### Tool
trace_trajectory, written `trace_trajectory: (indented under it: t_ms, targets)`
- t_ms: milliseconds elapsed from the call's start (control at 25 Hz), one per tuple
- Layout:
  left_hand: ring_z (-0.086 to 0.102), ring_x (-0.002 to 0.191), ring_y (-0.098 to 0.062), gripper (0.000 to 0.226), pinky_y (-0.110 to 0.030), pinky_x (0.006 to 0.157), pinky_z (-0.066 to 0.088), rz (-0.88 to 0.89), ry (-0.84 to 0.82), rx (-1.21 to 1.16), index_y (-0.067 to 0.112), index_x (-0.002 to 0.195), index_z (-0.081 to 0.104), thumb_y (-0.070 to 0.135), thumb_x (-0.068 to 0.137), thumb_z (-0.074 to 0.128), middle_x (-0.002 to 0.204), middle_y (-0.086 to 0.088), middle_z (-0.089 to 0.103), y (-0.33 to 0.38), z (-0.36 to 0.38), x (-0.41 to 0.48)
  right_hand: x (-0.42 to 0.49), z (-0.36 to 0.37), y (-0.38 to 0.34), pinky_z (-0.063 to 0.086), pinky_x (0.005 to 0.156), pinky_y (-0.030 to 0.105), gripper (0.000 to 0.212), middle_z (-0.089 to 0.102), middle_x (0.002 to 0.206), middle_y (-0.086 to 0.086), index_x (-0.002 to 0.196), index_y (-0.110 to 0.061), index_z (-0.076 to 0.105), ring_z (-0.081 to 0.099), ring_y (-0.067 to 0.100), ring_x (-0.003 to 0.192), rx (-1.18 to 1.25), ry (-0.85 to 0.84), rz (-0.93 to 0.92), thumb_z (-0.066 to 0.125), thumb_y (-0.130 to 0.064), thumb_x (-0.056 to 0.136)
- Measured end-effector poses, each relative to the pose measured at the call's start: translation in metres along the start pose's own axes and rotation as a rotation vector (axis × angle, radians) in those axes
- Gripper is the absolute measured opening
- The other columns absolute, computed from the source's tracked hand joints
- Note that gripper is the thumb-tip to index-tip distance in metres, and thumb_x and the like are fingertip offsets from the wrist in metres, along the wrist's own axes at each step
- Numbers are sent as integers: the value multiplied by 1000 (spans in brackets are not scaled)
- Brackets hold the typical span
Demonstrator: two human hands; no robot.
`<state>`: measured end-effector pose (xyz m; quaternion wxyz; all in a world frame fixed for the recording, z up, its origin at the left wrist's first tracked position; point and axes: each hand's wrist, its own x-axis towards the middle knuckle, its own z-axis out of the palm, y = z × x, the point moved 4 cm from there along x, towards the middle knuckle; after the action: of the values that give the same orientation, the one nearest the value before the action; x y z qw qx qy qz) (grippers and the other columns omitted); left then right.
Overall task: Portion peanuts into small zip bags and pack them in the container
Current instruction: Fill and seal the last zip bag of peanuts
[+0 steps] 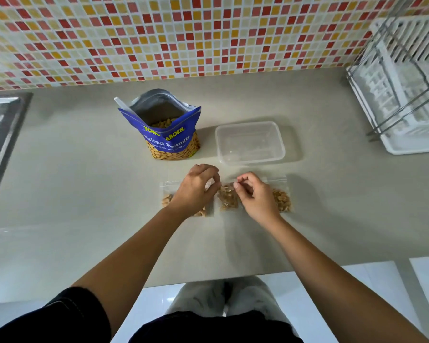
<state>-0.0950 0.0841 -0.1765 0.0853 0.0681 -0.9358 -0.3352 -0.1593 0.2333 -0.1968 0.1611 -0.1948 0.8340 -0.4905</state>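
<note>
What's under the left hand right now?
A small zip bag of peanuts, flat on the countertop; peanuts show at its left edge and near corner. The left hand hides its middle and most of the seal, so whether it's zipped can't be told.

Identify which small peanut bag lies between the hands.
The middle bag; the left hand overlaps the left bag, the right hand the right bag.

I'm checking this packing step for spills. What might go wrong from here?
The peanut pouch stands open just beyond the left hand; a bump could tip it and spill nuts. The right hand pinches the middle zip bag at its top; if the seal is incomplete, peanuts may leak inside the container.
</note>
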Motion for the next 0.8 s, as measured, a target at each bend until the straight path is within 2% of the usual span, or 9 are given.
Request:
trace_trajectory:
  t_ms: [80,200,280,320,400,440,520,640,800]
  targets:
    - [63,91,-13,4,-15,80,44,-132,-42,-223,11,90,59,13,87,61,100,-5,70,4,-4,-2,-2,-1,0,44,72,6,4,67,83,-10,90,-16,59,62,-6,74,172,21,65,62,-18,88]
    - [66,79,-7,8,-16,75,52,-330,-9,-543,15,94,62,15,86,65,88,-4,73,10,-9,-6,-4,-3,-5,53,81,24,7,71,87,-1,87,-22,63,68,10,85,386,31,88,64,-16,87]
    - [65,75,-6,9,-17,69,54,-406,4,-715,12,94,65,11,85,65,86,-7,71,15,-11,-8,-2,-6,-12,57,76,31,7,72,90,7,86,-23,66,70,18,85,472,25,101,67,-16,84]
    - [63,71,-4,7,-16,65,53,-418,4,-749,12,91,66,11,85,65,83,-7,69,17,-14,-7,-2,-8,-16,57,70,29,7,72,89,9,84,-23,66,70,18,81,488,30,101,67,-16,84]
    - [61,68,-4,4,-17,63,52,-381,-14,-749,16,85,66,12,85,64,77,-3,65,24,-23,-1,1,-13,-26,53,62,21,9,71,84,6,80,-23,65,67,14,72,504,51,96,67,-16,84]
    - [60,69,-5,5,-18,65,53,-348,-33,-739,17,84,65,12,85,64,76,-2,64,28,-28,3,3,-15,-31,53,63,21,10,70,82,4,79,-23,64,66,13,72,520,64,90,66,-16,84]
    - [61,69,-5,7,-18,68,55,-293,-48,-708,14,89,66,9,84,64,77,-1,64,39,-42,12,8,-23,-43,53,67,22,10,71,77,0,77,-22,65,66,11,70,558,91,70,66,-15,84]
    - [62,65,1,11,-16,67,54,-251,-17,-638,12,96,67,10,85,64,76,1,66,54,-66,26,13,-38,-67,50,59,17,11,69,69,-6,77,-20,64,62,2,59,562,104,41,65,-14,85]
    - [57,55,-1,12,-20,59,53,-126,-35,-334,13,90,70,23,84,66,64,5,62,76,-88,34,15,-45,-92,49,60,22,8,67,72,1,78,-21,65,60,10,63,511,85,-30,66,-16,84]
